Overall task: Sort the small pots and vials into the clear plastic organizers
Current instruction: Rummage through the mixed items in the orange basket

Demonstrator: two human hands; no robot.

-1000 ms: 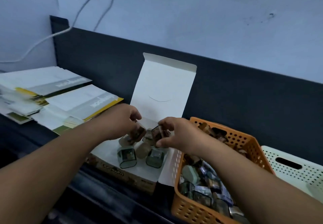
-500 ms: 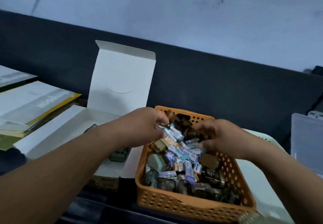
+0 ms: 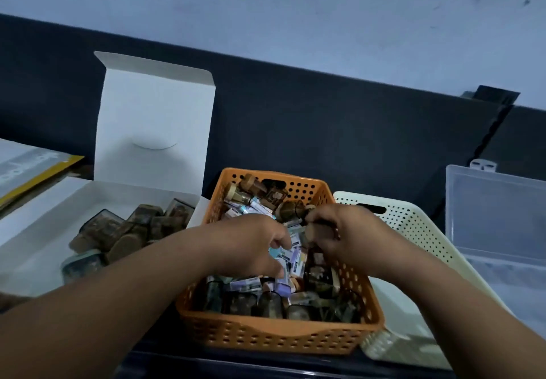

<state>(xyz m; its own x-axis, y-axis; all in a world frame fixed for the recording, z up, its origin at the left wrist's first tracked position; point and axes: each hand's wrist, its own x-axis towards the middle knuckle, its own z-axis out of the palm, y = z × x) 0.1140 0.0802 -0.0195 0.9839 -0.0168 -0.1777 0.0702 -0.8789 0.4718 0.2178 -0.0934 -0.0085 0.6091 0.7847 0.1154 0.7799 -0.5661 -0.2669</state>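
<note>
The heap of small dark glass pots and white-and-purple labelled vials fills a perforated orange plastic basket standing on the dark counter. Both hands are down in it. The right hand has its grip closed round a small pot with a round cork lid, at the top of the heap near the basket's middle. The left hand has its fingers curled down among the labelled vials, thumb beside a purple one; whether its grip holds any of them I cannot tell.

Just left of the basket lies an open white cardboard box, its lid standing upright, with a cluster of cork-lidded pots on its right side. Against the basket's right side sits a cream perforated plastic basket. Beyond that, at the right edge, is a clear plastic organizer. Yellow-edged printed sheets lie at the far left.
</note>
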